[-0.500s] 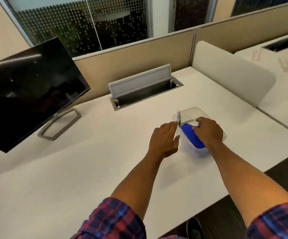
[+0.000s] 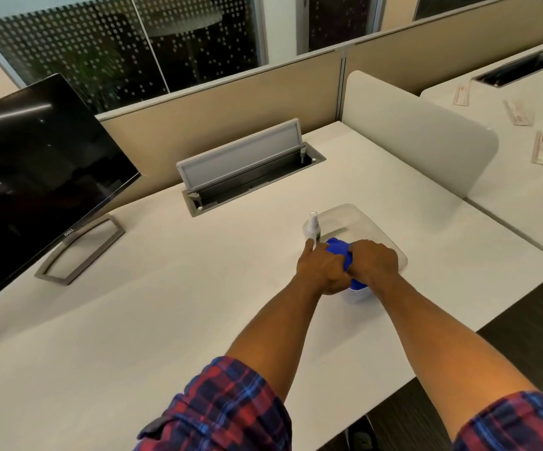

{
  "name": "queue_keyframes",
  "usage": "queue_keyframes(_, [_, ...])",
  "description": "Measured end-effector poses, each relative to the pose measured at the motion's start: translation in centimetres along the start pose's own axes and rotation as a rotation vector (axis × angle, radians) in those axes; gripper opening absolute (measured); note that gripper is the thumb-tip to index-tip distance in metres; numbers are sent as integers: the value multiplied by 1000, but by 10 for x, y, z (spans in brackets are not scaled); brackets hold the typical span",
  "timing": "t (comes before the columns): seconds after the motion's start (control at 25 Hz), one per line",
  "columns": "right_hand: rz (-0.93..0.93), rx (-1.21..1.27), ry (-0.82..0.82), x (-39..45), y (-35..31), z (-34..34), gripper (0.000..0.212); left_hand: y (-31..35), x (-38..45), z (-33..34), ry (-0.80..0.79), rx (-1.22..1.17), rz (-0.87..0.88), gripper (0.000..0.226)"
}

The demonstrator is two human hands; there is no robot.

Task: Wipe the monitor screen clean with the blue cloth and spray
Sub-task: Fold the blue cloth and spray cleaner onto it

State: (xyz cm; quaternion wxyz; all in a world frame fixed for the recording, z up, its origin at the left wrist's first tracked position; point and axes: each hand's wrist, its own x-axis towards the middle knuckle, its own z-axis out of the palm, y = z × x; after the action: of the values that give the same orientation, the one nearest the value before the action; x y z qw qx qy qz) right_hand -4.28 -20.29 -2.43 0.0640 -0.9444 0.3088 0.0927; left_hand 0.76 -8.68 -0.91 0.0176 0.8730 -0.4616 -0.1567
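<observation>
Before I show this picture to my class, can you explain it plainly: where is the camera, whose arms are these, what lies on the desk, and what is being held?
The camera sits on a person's head, looking down at their own bare hands; no machine is involved. On the white desk stand a black flat monitor and a clear plastic tub. The right hand grips the blue cloth in the tub. The left hand reaches the small white spray bottle; its grip is unclear.

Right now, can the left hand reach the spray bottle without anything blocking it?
Probably yes. The left hand has a fingertip at the spray bottle, which stands upright in the clear container, with nothing between them.
</observation>
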Motion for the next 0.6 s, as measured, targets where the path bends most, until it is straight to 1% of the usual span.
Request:
queue_keyframes(0.12, [-5, 36, 64, 0, 2, 8, 16, 3, 2, 4, -18, -7, -7, 36])
queue_keyframes(0.24, [-12, 109, 162, -4, 5, 5, 11, 5, -3, 1, 13, -11, 23, 61])
queue_keyframes(0.32, [-19, 199, 281, -7, 5, -3, 11, 4, -8, -6, 111, -29, 75, 73])
queue_keyframes(0.4, [-43, 329, 422, -12, 4, -15, 12, 3, -12, -17, 231, -68, 121, 76])
queue_keyframes(0.48, [-83, 423, 568, -19, 3, -28, 11, -1, -17, -29, 300, -97, 127, 79])
queue_keyframes(0.6, [-161, 437, 780, -29, -1, -43, 15, -4, -27, -44, 395, -130, 129, 78])
